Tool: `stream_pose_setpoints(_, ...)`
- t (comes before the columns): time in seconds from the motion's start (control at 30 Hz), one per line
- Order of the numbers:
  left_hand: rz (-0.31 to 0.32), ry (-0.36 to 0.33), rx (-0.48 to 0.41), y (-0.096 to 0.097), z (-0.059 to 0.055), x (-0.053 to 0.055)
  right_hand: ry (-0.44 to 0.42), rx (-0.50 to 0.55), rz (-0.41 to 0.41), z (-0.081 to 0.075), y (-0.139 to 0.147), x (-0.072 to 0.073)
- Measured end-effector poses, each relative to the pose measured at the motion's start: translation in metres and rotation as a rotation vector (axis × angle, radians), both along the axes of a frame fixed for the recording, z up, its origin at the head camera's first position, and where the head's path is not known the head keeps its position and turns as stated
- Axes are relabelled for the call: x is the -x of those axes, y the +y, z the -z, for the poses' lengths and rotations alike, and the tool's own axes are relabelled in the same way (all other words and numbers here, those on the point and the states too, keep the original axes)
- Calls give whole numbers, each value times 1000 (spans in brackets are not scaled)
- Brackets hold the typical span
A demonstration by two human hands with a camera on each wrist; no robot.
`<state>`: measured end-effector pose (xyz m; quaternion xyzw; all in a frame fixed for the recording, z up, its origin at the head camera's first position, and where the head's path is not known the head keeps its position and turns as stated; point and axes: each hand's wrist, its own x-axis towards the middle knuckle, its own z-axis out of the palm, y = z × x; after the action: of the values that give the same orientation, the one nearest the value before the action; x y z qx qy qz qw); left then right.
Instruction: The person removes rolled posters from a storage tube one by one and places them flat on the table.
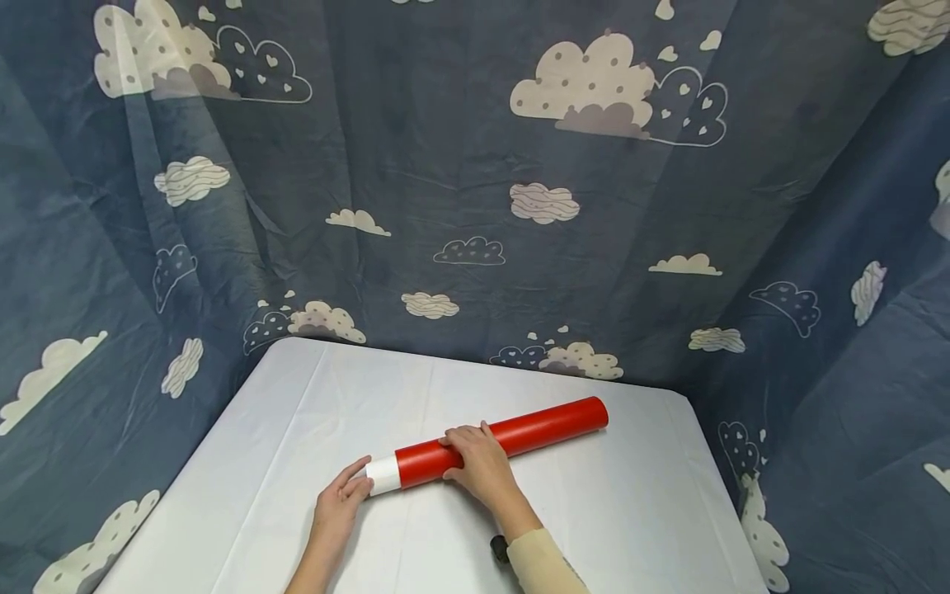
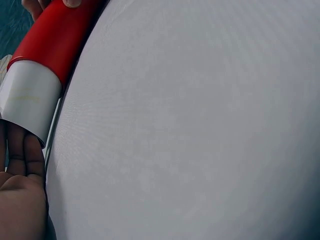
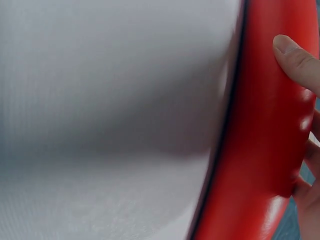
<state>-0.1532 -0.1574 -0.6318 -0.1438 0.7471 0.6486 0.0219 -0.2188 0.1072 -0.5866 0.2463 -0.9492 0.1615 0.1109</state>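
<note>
Slantwise over the white table (image 1: 631, 503) lies a long red tube (image 1: 552, 429), its right end farther from me than its left. Whether it touches the tabletop along its whole length, I can't tell. Out of its left end pokes a short white tube (image 1: 383, 475), snug inside the red one, hollow at the mouth and marked with a faint yellowish smear.

My right hand (image 1: 481, 466) grips the red tube left of its middle, thumb pressed against the near side and fingers bent over the top toward the far side. My left hand (image 1: 340, 502) is at the mouth of the white tube, with fingers reaching up to its rim. Their tips are partly hidden there, so I can't tell whether they pinch the edge or merely touch it.

On my right arm I have a cream sleeve (image 1: 545, 563), and just beside it sits a small black thing (image 1: 500, 549), too small to make out. Behind the table and at both sides hangs a dark blue curtain (image 1: 416, 148) printed with pale clouds (image 1: 594, 78) and little hearts.
</note>
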Motion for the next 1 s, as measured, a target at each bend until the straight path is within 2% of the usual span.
stream_pose_setpoints(0.37,-15,-32,11,2,3,0,-14,15,8,2,15,4)
stream_pose_setpoints(0.63,-2,-29,7,4,0,1,-10,34,23,3,25,5)
stream_pose_setpoints(1.0,-11,-72,20,5,-4,-4,-7,30,25,3,34,5)
